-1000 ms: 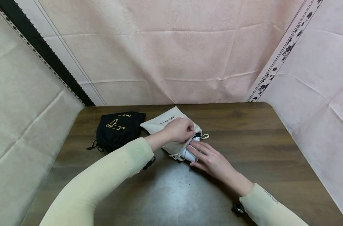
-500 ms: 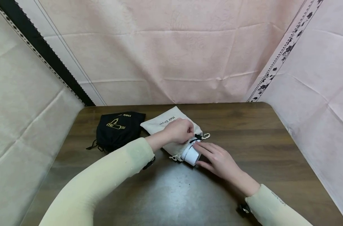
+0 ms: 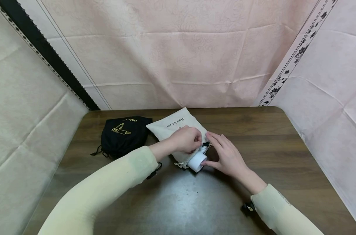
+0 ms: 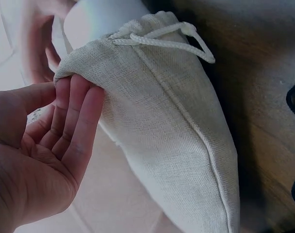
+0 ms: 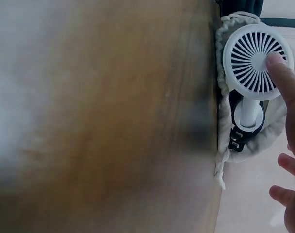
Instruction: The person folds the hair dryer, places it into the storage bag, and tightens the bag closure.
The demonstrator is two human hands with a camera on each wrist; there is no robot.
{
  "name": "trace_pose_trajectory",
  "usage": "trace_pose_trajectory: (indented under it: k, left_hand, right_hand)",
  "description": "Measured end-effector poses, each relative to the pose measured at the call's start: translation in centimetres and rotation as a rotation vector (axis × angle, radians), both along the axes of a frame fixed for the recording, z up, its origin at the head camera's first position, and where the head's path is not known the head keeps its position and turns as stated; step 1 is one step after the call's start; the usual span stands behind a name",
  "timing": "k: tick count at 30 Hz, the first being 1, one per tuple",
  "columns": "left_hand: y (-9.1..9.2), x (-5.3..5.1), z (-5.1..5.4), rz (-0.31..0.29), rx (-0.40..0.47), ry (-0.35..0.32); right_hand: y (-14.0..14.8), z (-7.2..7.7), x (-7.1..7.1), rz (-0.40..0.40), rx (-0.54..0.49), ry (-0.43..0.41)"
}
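A cream drawstring pouch (image 3: 164,128) printed "Hair Dryer" lies on the table, its mouth towards me. From that mouth sticks the white round end of a hair dryer (image 3: 196,162); the right wrist view shows its slotted grille (image 5: 244,80). My left hand (image 3: 185,139) pinches the pouch's rim between thumb and fingers. My right hand (image 3: 229,158) has its thumb on the grille, and its other fingers extend, spread, along the far side of the opening. A dark plug or cord end (image 5: 237,144) shows below the grille inside the mouth. The rest of the dryer is hidden in the cloth.
A black pouch (image 3: 124,138) with a gold dryer drawing lies left of the cream one, nearly touching it. Its cord (image 3: 98,150) trails left. Cloth hangings (image 3: 178,65) enclose the wooden table (image 3: 172,202) behind and at both sides.
My right hand's fingers have moved away from the dryer's body to the opening's far edge and spread apart. The dryer's round end has turned. My left hand keeps its pinch on the rim.
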State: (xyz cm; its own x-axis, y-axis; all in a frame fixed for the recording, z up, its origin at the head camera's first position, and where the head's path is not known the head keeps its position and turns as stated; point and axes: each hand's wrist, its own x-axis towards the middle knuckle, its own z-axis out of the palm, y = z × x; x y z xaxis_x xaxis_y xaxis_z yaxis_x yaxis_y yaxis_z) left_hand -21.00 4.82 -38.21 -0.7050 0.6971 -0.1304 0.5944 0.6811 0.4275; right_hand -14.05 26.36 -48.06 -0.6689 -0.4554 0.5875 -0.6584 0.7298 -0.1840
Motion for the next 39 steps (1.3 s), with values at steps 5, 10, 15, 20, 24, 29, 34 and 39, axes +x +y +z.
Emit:
trace_pose_trajectory:
  k: [5, 10, 15, 20, 24, 29, 34, 39]
  left_hand:
    - [-0.1, 0.4, 0.2, -0.038, 0.008, 0.015]
    - [-0.5, 0.4, 0.1, -0.054, 0.006, 0.039]
    - [-1.0, 0.5, -0.4, -0.08, -0.005, 0.055]
    - [-1.5, 0.9, -0.7, -0.059, -0.065, 0.158]
    - [-2.2, 1.9, -1.0, -0.04, -0.105, 0.25]
    - [-4.1, 4.1, -1.6, -0.003, -0.09, 0.346]
    - [-6.2, 6.1, -3.2, 0.073, -0.056, 0.404]
    - [-7.1, 7.3, -4.7, 0.129, -0.004, 0.469]
  right_hand:
    - [-0.3, 0.2, -1.0, -0.039, -0.014, -0.122]
    - [-0.8, 0.3, -1.7, -0.088, -0.022, -0.304]
    - [-1.3, 0.3, -2.3, -0.135, -0.026, -0.427]
    - [-1.1, 0.3, -2.6, -0.11, -0.008, -0.466]
    - [0.3, 0.6, -2.7, -0.078, 0.005, -0.476]
    - [2.2, 0.9, -3.3, -0.074, 0.03, -0.431]
    - [2.8, 1.4, -4.5, -0.06, 0.073, -0.378]
    - [2.6, 1.4, -5.4, -0.053, 0.138, -0.389]
